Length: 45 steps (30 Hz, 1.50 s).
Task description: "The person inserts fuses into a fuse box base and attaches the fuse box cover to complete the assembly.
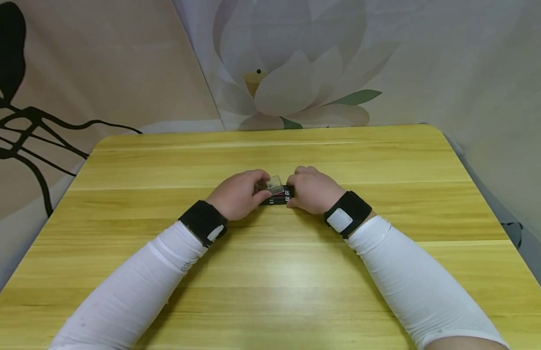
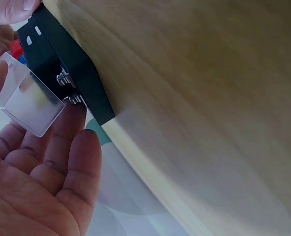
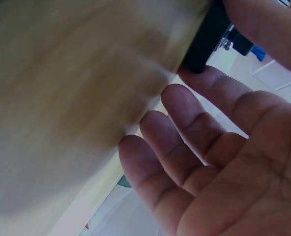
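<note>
A small black block [image 2: 89, 78] with metal screw terminals [image 2: 67, 81] rests on the table, between my two hands. Red and blue parts [image 2: 16, 47] show on it in the left wrist view. My left hand [image 1: 237, 195] pinches a clear plastic cover [image 2: 35, 105], which stands tilted up over the block; the thumb is at one side and fingertips are under the other. With thumb and index finger, my right hand [image 1: 315, 189] grips the block's right end. The other right fingers [image 3: 158, 142] reach out past the block, near the table surface.
The wood-patterned table [image 1: 287, 272] extends around both hands, its far edge a short way beyond them. A pale cloth with a printed flower [image 1: 296, 73] hangs behind. Black printed stems [image 1: 31, 116] show at the left. Both wrists wear black straps [image 1: 203, 222].
</note>
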Motion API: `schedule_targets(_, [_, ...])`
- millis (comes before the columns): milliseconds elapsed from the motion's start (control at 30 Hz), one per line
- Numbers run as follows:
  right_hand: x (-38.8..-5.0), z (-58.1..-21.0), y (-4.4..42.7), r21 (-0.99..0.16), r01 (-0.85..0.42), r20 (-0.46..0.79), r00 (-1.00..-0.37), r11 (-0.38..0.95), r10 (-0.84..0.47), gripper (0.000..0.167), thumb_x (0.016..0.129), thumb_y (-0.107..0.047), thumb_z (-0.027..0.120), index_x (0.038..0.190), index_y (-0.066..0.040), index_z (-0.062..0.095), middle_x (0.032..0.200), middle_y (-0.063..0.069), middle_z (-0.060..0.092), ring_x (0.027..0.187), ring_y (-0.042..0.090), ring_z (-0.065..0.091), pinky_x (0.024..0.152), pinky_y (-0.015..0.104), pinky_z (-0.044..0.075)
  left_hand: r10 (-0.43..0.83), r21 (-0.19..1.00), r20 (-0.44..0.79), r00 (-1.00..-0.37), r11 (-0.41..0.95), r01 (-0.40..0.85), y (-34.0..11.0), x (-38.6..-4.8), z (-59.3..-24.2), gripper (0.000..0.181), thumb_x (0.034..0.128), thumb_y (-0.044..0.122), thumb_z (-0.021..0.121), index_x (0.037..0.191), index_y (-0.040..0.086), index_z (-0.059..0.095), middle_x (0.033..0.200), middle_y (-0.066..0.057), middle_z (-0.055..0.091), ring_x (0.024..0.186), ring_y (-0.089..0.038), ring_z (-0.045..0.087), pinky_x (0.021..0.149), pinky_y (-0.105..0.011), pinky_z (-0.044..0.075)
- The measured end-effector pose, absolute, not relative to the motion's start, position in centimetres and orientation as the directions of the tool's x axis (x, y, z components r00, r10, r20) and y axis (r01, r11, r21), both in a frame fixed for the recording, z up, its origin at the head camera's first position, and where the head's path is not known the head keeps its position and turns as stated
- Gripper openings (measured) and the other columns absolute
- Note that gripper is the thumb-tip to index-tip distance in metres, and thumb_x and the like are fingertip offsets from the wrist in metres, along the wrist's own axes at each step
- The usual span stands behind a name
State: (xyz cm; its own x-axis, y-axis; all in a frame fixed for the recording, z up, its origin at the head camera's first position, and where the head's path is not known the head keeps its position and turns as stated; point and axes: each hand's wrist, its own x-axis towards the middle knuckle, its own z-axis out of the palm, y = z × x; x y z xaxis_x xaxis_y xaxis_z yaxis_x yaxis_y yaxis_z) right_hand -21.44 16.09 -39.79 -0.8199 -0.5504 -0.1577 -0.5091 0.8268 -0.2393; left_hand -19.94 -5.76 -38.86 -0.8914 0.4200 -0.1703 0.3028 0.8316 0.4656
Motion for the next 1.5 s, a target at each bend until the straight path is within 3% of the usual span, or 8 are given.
schedule_targets(367, [-21.44, -39.73, 16.11, -0.238, -0.502, -0.166, -0.822, 0.831, -0.544, 0.043, 0.091, -0.037, 0.085, 0.118, -0.006, 0.074, 0.107, 0.009, 0.064, 0.097, 0.027, 0.058, 0.088, 0.039, 0.053, 0.432, 0.459, -0.155, -0.888, 0.828, 0.323, -5.66, -19.88, -38.90, 0.038, 0.1058, 0.030, 0.066, 0.138, 0.010, 0.061, 0.120, -0.005, 0.072, 0.107, -0.020, 0.067, 0.099, -0.041, 0.056])
schedule_targets(667, [-21.44, -39.65, 16.04, -0.240, -0.499, -0.171, -0.823, 0.833, -0.542, 0.043, 0.091, -0.036, 0.085, 0.119, -0.005, 0.074, 0.107, 0.009, 0.064, 0.097, 0.026, 0.058, 0.090, 0.039, 0.053, 0.447, 0.468, -0.153, -0.881, 0.818, 0.334, -5.80, -19.86, -39.00, 0.039, 0.1060, 0.029, 0.065, 0.140, 0.010, 0.060, 0.125, -0.006, 0.071, 0.113, -0.022, 0.068, 0.102, -0.043, 0.055])
schedule_targets(900, [-21.44, -39.61, 15.97, -0.243, -0.500, -0.166, -0.823, 0.832, -0.543, 0.043, 0.090, -0.035, 0.085, 0.118, -0.005, 0.074, 0.107, 0.009, 0.064, 0.097, 0.027, 0.058, 0.090, 0.039, 0.053, 0.479, 0.400, -0.143, -0.866, 0.829, 0.392, -5.56, -19.79, -39.13, 0.037, 0.1047, 0.029, 0.068, 0.137, 0.012, 0.063, 0.122, -0.004, 0.070, 0.102, -0.020, 0.065, 0.097, -0.040, 0.056])
schedule_targets(1500, [-21.37, -39.61, 15.95, -0.255, -0.500, -0.163, -0.822, 0.828, -0.546, 0.041, 0.090, -0.034, 0.086, 0.117, -0.005, 0.075, 0.105, 0.008, 0.064, 0.096, 0.026, 0.058, 0.089, 0.039, 0.053, 0.471, 0.397, -0.151, -0.869, 0.834, 0.383, -5.31, -19.66, -38.96, 0.035, 0.1038, 0.028, 0.069, 0.135, 0.012, 0.065, 0.118, -0.004, 0.071, 0.100, -0.020, 0.064, 0.097, -0.040, 0.055])
